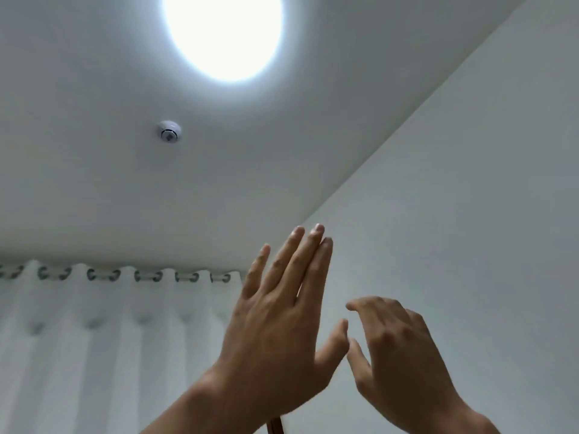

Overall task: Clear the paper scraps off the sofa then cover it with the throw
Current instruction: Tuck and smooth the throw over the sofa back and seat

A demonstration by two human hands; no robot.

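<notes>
**Two bare hands raised against ceiling and wall**

Nearest the lens, two bare forearms [200,402] rise from the bottom edge, each ending in a lifted hand. The left hand [279,327] stands upright with its four fingers straight and pointing up and the thumb angled out toward the other hand; it is open and holds nothing. The right hand [398,349] sits just beside it and a little lower, its fingers loosely bent forward; it too is relaxed and empty. The two thumbs come close together, and whether their tips touch cannot be told. Below the left wrist, at the bottom edge, a small brown sliver [275,426] shows; what it is cannot be told.

Behind and to the left of the left hand hangs a white curtain [94,339] in vertical folds, its eyelets [94,274] strung in a row level with that hand's fingers. Behind the right hand and above it stretches a plain pale wall [470,198]. Above both hands spreads the white ceiling [78,167], meeting the wall along a slanting line. High above the left hand glows a round ceiling light [224,32], and lower, up and to the left of that hand, a small round white fitting [169,131] sits on the ceiling.

Where the sofa, the paper scraps and the throw lie cannot be told from this upward view.
</notes>
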